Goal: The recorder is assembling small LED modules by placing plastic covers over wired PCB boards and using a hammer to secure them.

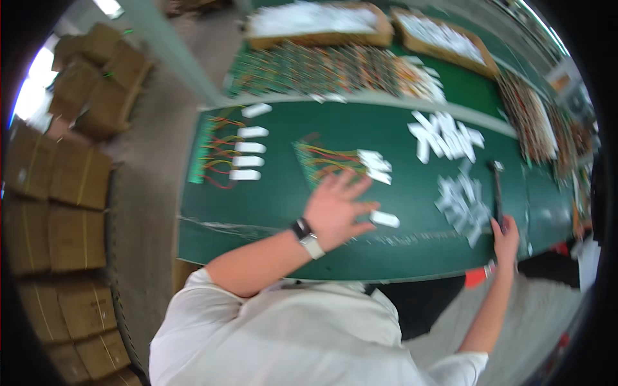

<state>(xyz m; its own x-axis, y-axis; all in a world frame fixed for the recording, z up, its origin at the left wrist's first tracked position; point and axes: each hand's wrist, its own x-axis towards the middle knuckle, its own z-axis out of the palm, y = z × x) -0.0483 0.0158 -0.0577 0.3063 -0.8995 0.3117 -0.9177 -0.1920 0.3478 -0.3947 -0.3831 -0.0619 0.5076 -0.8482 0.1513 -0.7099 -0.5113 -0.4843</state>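
Observation:
My left hand (336, 207), with a dark watch on a white strap at the wrist, hovers flat over the green table (270, 206), fingers spread and holding nothing. A small white plastic block (384, 219) lies just right of its fingertips. A bundle of coloured wires ending in white connectors (341, 162) lies just beyond the hand. My right hand (506, 240) is at the table's near right edge, closed around the dark handle of a small hammer (497, 186), whose head points away from me.
Two heaps of white plastic pieces (445, 136) (462, 202) lie left of the hammer. A row of wired white connectors (243, 151) sits at the table's left. Rows of wire harnesses (335, 67) and two brown trays (318, 26) are behind. Stacked cardboard boxes (58, 186) stand on the left.

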